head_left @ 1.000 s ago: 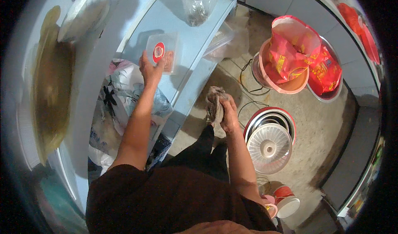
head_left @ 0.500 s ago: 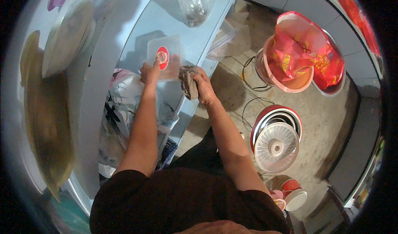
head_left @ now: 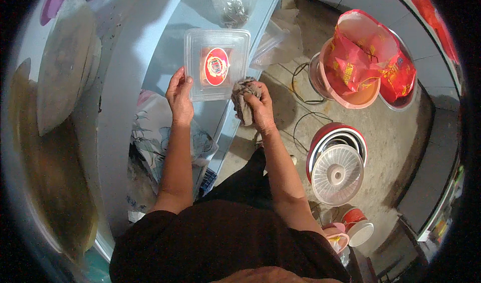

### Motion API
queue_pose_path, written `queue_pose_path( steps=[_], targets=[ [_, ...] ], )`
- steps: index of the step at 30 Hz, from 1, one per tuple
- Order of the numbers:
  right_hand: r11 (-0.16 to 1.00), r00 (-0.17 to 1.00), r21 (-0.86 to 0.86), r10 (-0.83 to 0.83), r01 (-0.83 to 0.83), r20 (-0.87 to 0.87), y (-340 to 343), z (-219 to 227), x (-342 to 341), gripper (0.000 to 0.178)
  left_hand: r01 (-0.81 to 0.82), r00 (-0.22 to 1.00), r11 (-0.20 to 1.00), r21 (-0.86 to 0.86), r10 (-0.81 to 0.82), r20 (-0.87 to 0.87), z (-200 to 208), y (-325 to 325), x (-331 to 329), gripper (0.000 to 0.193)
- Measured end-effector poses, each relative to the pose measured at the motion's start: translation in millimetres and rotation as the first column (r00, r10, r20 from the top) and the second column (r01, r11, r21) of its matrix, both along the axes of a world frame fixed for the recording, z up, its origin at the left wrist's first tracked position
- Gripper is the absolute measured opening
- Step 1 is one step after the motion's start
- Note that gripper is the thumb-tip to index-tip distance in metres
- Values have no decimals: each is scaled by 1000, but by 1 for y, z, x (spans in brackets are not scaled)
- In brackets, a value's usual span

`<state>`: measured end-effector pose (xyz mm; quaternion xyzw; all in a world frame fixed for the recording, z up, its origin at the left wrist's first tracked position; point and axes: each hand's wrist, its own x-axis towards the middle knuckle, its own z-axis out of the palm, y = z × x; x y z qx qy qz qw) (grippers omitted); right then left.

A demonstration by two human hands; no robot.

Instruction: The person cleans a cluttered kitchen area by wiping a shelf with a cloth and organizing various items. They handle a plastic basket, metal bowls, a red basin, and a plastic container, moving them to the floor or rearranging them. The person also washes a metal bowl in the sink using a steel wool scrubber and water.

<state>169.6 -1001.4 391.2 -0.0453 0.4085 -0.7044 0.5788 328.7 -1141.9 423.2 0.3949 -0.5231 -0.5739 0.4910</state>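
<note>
A clear plastic box (head_left: pixel 194 52) with a red oval label is raised over the light blue shelf. My left hand (head_left: pixel 180 96) grips its lower left edge, thumb towards me. In my right hand (head_left: pixel 261 107) a crumpled grey-brown rag (head_left: pixel 244 102) is bunched, its top against or very close to the box's lower right corner. What lies inside the box, behind the label, is hard to make out.
The blue shelf (head_left: pixel 170 57) carries a clear plastic bag (head_left: pixel 233 2) and a patterned bag (head_left: pixel 150 117). On the floor to the right stand a pink basin (head_left: pixel 358 101) with red bags (head_left: pixel 353 65), a white strainer basket (head_left: pixel 345 187) in stacked basins, and a red-and-white bucket (head_left: pixel 361 230).
The box has come up off the shelf and looks larger. My left hand has shifted from its label to its edge. The right hand with the rag has moved slightly right.
</note>
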Motion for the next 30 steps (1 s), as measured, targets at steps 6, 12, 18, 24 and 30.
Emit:
queue_pose_path(
  steps=[6,12,18,24,30],
  targets=[
    [992,992,-46,-122,120,-25,23,16,-20,26,106,993,991,-79,-101,64,15,14,-18,38],
    [988,978,-95,-107,126,180,51,39,-49,36,315,938,949,-14,-309,157,23,48,-38,38],
    [877,875,61,-466,476,-134,38,-3,-33,34,427,688,873,-233,-147,711,34,92,-79,75],
    [907,910,191,-323,376,-259,52,-7,-32,46,572,411,802,-172,-99,906,36,116,-100,86],
    [900,930,305,-223,312,-293,100,-17,-51,60,512,563,817,-264,-86,822,-19,128,-90,38]
  ],
)
